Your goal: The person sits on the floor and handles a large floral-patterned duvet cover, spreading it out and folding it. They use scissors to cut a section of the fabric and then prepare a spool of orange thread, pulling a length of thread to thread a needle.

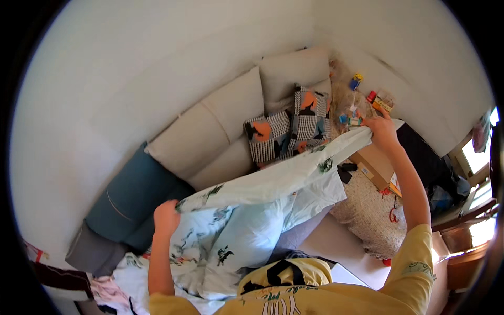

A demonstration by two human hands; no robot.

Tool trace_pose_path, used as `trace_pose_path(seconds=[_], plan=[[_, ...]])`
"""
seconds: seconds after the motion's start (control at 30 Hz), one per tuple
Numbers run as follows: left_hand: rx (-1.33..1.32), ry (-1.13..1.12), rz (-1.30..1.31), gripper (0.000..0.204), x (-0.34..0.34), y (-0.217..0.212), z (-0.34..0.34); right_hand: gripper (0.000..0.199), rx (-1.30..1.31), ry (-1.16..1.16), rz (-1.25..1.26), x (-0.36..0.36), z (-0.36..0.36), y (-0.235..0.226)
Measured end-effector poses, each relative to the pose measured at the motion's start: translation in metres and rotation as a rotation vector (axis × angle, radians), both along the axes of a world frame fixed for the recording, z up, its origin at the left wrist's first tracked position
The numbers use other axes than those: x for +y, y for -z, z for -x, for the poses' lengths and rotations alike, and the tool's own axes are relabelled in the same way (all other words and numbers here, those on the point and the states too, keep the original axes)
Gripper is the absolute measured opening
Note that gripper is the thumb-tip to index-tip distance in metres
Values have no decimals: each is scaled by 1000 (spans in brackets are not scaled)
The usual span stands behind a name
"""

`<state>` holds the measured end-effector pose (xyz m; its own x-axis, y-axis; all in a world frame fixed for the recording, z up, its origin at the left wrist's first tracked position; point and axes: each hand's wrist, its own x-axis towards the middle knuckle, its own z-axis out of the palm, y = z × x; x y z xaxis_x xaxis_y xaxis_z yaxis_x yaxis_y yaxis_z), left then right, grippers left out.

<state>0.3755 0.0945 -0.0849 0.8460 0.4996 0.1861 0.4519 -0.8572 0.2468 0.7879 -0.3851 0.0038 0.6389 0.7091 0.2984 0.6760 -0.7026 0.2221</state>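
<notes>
A white bed sheet with dark green leaf prints is stretched between my two hands, rising toward the right. My left hand is closed in a fist on its left end, in front of the blue-grey sofa cushion. Raised higher, my right hand grips the other end near the cluttered table, with a finger pointing up. Below the taut edge the cloth hangs in loose folds, pale blue in places, down to my body. Whether it is a single or double layer I cannot tell.
Behind stands a sofa with beige cushions, a blue-grey cushion and patterned throw pillows. On the right, a lace-covered table bears a cardboard box and small items. A black bag lies beyond my right arm.
</notes>
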Motion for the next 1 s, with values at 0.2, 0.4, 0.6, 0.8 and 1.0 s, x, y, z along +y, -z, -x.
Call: trace_pose_path(seconds=[0.2, 0.4, 0.6, 0.8, 1.0], plan=[[-2, -16, 307, 30, 19, -36, 54, 39, 74, 97, -111, 4, 12, -5], [261, -59, 59, 45, 77, -22, 89, 28, 241, -38, -83, 41, 69, -56], [-77, 689, 376, 97, -147, -77, -107, 31, 294, -355, 20, 95, 116, -74], [-311, 572, 430, 29, -227, -125, -162, 26, 277, -525, -18, 118, 147, -79], [-187, 712, 755, 28, -175, -94, -135, 57, 859, -512, -811, 40, 118, -52]])
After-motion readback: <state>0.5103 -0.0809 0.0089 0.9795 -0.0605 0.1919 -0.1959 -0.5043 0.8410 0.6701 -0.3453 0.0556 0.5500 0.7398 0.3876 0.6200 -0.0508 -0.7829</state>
